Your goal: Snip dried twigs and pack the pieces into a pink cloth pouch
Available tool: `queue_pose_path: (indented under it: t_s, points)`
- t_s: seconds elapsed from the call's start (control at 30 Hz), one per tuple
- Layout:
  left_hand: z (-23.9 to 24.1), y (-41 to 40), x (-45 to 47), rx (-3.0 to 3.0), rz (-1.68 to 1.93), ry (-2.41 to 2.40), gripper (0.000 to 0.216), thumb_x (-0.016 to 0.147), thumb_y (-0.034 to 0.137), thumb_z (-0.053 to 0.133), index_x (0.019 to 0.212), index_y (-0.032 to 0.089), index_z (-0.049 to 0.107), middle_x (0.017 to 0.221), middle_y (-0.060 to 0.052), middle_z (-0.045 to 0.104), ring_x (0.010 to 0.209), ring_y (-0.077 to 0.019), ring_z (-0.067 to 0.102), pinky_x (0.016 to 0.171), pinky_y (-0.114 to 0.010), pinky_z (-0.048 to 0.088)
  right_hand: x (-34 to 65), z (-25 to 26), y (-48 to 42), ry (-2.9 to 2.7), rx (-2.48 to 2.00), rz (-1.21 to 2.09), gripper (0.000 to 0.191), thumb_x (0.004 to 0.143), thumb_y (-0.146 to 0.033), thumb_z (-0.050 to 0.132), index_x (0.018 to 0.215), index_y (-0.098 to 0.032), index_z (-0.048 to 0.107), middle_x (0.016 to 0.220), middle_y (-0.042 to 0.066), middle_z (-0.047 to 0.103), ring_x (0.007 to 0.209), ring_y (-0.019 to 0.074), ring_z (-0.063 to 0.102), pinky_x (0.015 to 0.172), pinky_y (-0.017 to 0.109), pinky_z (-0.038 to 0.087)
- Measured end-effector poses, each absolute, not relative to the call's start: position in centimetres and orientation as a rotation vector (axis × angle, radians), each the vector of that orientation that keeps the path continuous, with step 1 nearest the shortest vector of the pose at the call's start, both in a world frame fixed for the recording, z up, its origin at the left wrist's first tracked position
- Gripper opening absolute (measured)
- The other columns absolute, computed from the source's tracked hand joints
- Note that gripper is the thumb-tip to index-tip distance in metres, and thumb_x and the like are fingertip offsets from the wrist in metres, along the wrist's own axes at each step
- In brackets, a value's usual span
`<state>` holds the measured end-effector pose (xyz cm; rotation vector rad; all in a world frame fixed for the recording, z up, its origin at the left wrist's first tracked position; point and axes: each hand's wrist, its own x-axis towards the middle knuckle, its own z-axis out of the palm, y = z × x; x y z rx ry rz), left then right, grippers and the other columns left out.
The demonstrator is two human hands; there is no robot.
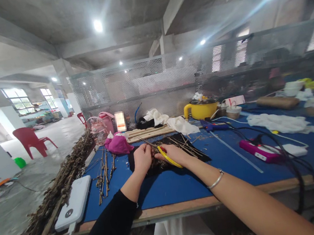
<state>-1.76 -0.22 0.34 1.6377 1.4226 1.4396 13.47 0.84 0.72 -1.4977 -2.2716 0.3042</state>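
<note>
Yellow-handled scissors sit clamped in the right hand's fingers, blades just beyond the left hand's curled fingers (whether those pinch anything, one cannot tell), while black cloth bearing dried stems lies beneath both sets of fingers.

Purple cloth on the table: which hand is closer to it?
Left. The left hand is just to the right of the purple cloth and slightly nearer the person; the right hand, holding yellow-handled scissors, is farther right.
</note>
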Motion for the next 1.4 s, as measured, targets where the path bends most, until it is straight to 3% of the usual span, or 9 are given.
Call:
queue_pose_path:
  t_s: [0.3, 0.6, 0.77, 1.0, 1.23, 1.4]
  points:
    - [0.1, 0.1, -1.6, 1.502, 1.431, 1.370, 0.016, 0.076, 0.026, 0.042, 0.068, 0.018, 0.052, 0.059, 0.000, 0.055, 0.051, -0.0127, 0.056, 0.043, -0.021, 0.042, 13.8, 0.5, 1.0, -2.308, -1.596, 0.173, 0.062, 0.070, -0.072, 0.041, 0.099, -0.019, 0.054, 0.091, 0.011, 0.066, 0.083, 0.0265, 0.062, 0.059, 0.026, 0.035]
    - [-0.3, 0.7, -2.4, 1.884, 1.430, 1.607, 0.020, 0.077, 0.021, 0.040, 0.063, 0.018, 0.054, 0.059, -0.002, 0.061, 0.056, -0.0134, 0.056, 0.056, -0.023, 0.040, 14.0, 0.6, 1.2, -2.323, -1.581, 0.138, 0.062, 0.070, -0.074, 0.039, 0.097, -0.019, 0.051, 0.092, 0.012, 0.066, 0.085, 0.0276, 0.061, 0.060, 0.027, 0.035]
    - [-0.5, 0.7, -2.5, 1.980, 1.419, 1.635, 0.026, 0.082, 0.030, 0.039, 0.063, 0.018, 0.053, 0.060, -0.002, 0.061, 0.056, -0.0130, 0.054, 0.056, -0.023, 0.038, 14.0, 0.6, 1.2, -2.285, -1.601, 0.199, 0.057, 0.070, -0.071, 0.043, 0.092, -0.021, 0.056, 0.090, 0.008, 0.066, 0.081, 0.0251, 0.061, 0.057, 0.026, 0.034]
    - [-0.4, 0.7, -2.6, 2.026, 1.365, 1.681, 0.028, 0.082, 0.030, 0.038, 0.060, 0.018, 0.053, 0.056, -0.001, 0.058, 0.053, -0.0117, 0.050, 0.054, -0.022, 0.032, 14.2, 0.7, 1.1, -2.298, -1.516, 0.312, 0.051, 0.072, -0.067, 0.047, 0.089, -0.021, 0.061, 0.084, 0.007, 0.066, 0.073, 0.0199, 0.060, 0.057, 0.023, 0.036]
    - [0.1, 0.8, -3.1, 1.974, 1.344, 1.729, 0.025, 0.076, 0.028, 0.041, 0.057, 0.018, 0.053, 0.052, 0.001, 0.054, 0.052, -0.0113, 0.047, 0.052, -0.022, 0.030, 15.1, 1.5, 1.1, -2.331, -1.580, 0.266, 0.053, 0.067, -0.069, 0.049, 0.088, -0.022, 0.063, 0.083, 0.006, 0.066, 0.072, 0.0206, 0.060, 0.056, 0.024, 0.035]
    - [0.4, 1.3, -4.3, 1.958, 1.289, 1.794, 0.029, 0.073, 0.031, 0.043, 0.048, 0.018, 0.049, 0.045, 0.002, 0.047, 0.049, -0.0119, 0.043, 0.052, -0.024, 0.029, 17.9, 1.9, 2.2, -2.394, -1.505, 0.400, 0.050, 0.068, -0.067, 0.049, 0.073, -0.018, 0.061, 0.066, 0.001, 0.060, 0.060, 0.0151, 0.053, 0.052, 0.022, 0.033]
